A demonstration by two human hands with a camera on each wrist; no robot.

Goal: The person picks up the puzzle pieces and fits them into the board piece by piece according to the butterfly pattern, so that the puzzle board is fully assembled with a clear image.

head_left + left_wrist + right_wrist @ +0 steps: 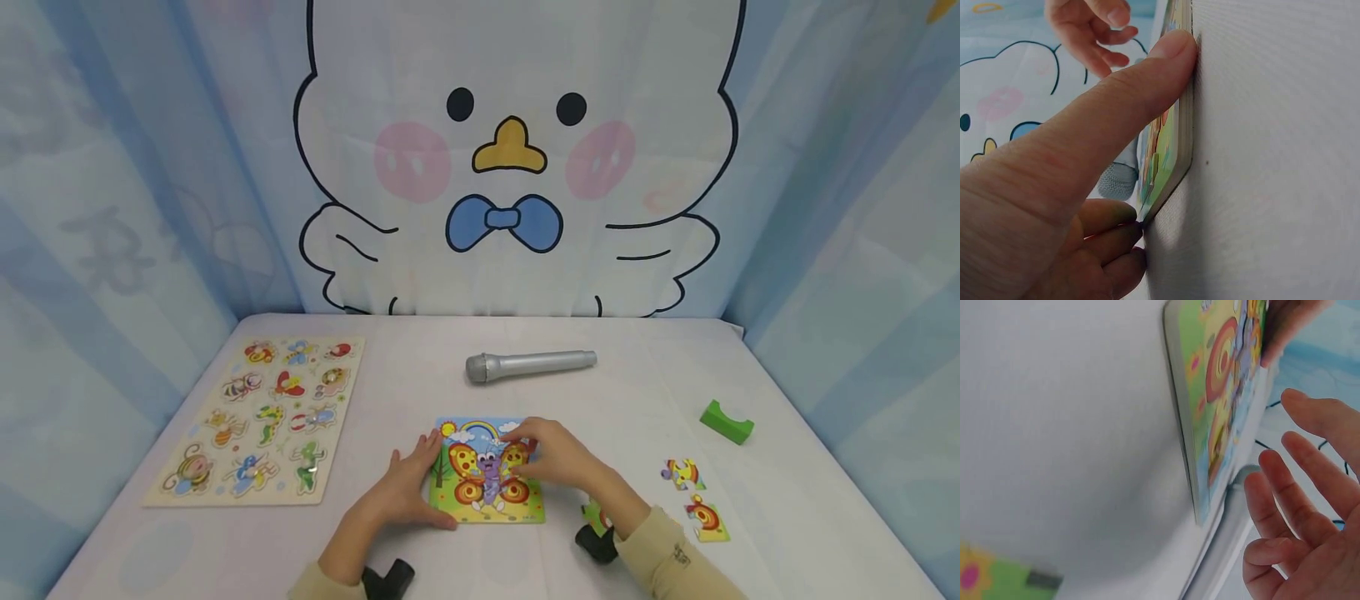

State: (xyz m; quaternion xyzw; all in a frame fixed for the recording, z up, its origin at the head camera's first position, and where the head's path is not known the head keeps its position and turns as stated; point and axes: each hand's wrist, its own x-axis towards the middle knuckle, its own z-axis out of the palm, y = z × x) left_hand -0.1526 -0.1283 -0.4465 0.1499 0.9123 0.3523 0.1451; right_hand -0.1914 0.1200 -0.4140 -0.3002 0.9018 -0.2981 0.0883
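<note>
A butterfly jigsaw puzzle board (491,479) lies flat on the white table in front of me. My left hand (408,483) holds it at the near-left corner, the thumb (1175,50) on the near edge and the fingers along the left side. Over the board's right half hovers my right hand (558,454), its fingers (1279,478) loosely bent with nothing between them. In the right wrist view they stand apart from the board's surface. Under my right forearm, a green puzzle piece (595,512) is partly hidden.
Two loose puzzle pieces, one yellow (684,475) and one with an orange swirl (707,521), lie to the right. Beyond them is a green block (727,422). A silver toy microphone (532,364) lies behind the board. A wooden insect puzzle tray (281,483) is at left.
</note>
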